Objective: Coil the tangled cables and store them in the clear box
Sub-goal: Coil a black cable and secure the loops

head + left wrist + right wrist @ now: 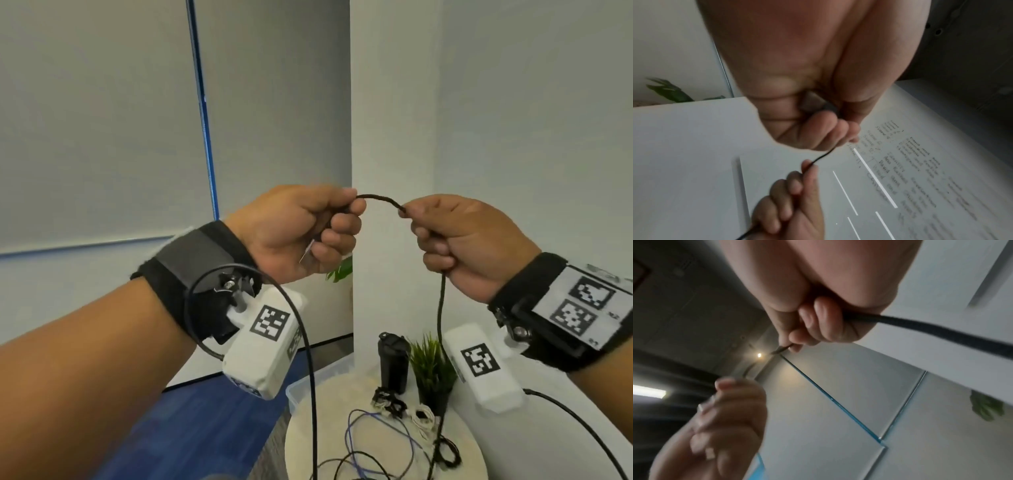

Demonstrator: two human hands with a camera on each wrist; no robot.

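Note:
Both hands are raised high above the table, holding one black cable (378, 198) that arches between them. My left hand (308, 229) grips its end in curled fingers; a thin silvery tip sticks out below the fist. My right hand (455, 240) grips the cable further along, and the rest hangs straight down (441, 329) to the round table (301, 442). On the table lie a blue cable (349, 435), a white cable bundle (423, 416) and black tangles (387, 401). The clear box (294, 390) shows at the table's far left edge. The left wrist view shows the cable (822, 156) between both fists.
A black tumbler (394, 363) and a small potted green plant (433, 370) stand at the back of the table. Thin black camera leads loop from both wrist mounts. A white pillar rises behind the hands, and blue carpet lies to the left below.

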